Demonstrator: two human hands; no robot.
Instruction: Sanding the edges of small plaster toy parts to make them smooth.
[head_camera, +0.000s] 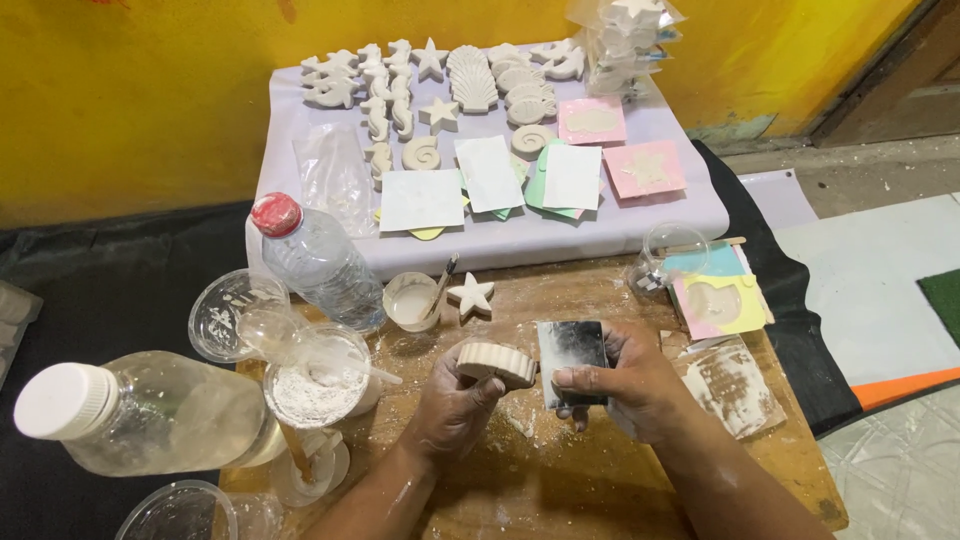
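Over the dusty wooden worktop (560, 470), left hand (452, 405) grips a shell-shaped plaster cast (497, 363); right hand (625, 385) pinches a dark sanding sheet (570, 350) just beside its edge. Smoothing looks under way, judged by powder below. One star cast (471, 294) lies near. Many finished casts (440, 90) sit on the pale board (520, 240) beyond.

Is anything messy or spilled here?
Yes. White powder is spilled over the wooden board around both hands, and it coats the left hand holding a plaster shell. The right hand holds a dusty dark sheet. A big bottle lies on its side.
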